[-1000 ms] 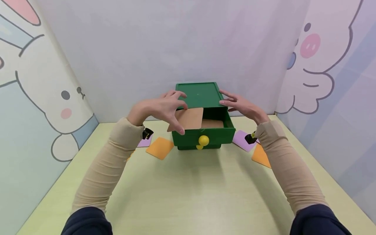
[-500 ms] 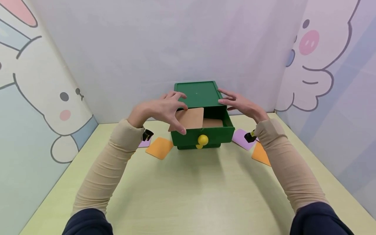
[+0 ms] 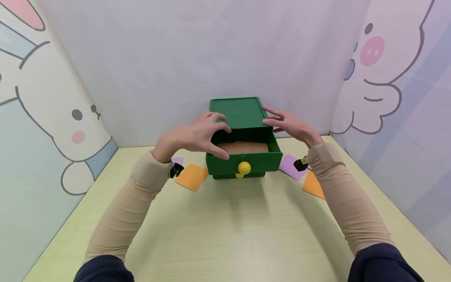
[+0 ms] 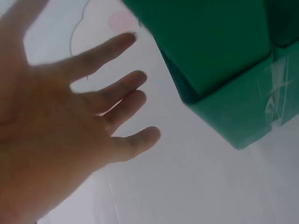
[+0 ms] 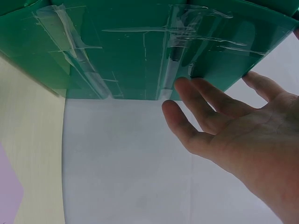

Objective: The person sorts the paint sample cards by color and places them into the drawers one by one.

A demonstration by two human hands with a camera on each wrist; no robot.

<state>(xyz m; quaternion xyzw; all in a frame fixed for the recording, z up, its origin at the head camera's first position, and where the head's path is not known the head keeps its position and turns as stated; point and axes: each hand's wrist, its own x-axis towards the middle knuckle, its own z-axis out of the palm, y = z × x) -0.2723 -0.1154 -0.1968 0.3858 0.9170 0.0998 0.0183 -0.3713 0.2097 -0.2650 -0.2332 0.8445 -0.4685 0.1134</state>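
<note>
Beside green drawers (image 3: pixel 225 164), left hand (image 3: pixel 198 135) spread, right hand (image 3: pixel 291 127) touching

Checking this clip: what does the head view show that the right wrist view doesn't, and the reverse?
Only the head view: the left hand, holding nothing; the yellow knob on the open drawer; flat brown pieces inside it; and orange cards on either side of the green box.

Only the right wrist view: strips of clear tape along the box's side, and the palm of the right hand.

Both: the green box, the right hand's fingers, a purple card, the pale table and the whitish wall.
</note>
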